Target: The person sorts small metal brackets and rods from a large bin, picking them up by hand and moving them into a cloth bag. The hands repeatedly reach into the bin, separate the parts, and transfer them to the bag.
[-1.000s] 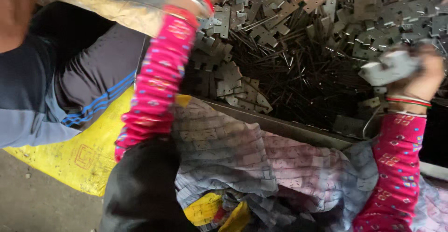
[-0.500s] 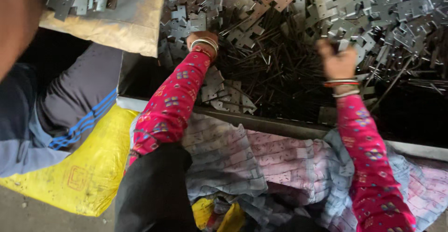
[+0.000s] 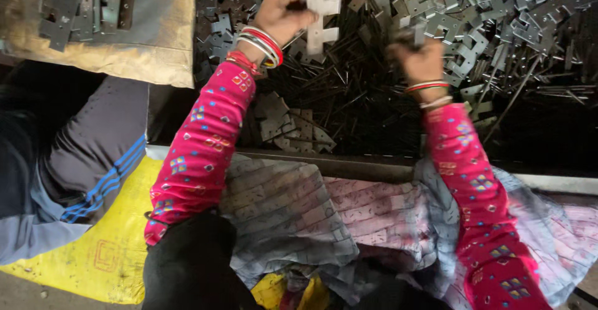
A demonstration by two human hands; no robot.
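My left hand (image 3: 280,12), in a pink patterned sleeve with bangles at the wrist, grips a flat grey notched metal plate (image 3: 321,18) and holds it above a heap of similar stamped plates (image 3: 486,17) and thin metal rods (image 3: 349,98). My right hand (image 3: 418,57), also with bangles, is closed down in the heap on a dark metal piece; the hand is blurred, so the piece is hard to make out.
A cloth-covered board (image 3: 124,48) at the upper left carries several stacked plates (image 3: 68,17). Another person in dark clothes with blue stripes (image 3: 93,154) sits at the left on a yellow sack (image 3: 106,248). A metal edge (image 3: 349,163) borders the heap above my lap.
My left hand has moved right and lifted a notched plate out of the heap. My right hand has stayed in the pile, closing on a piece. The camera has tilted slightly.
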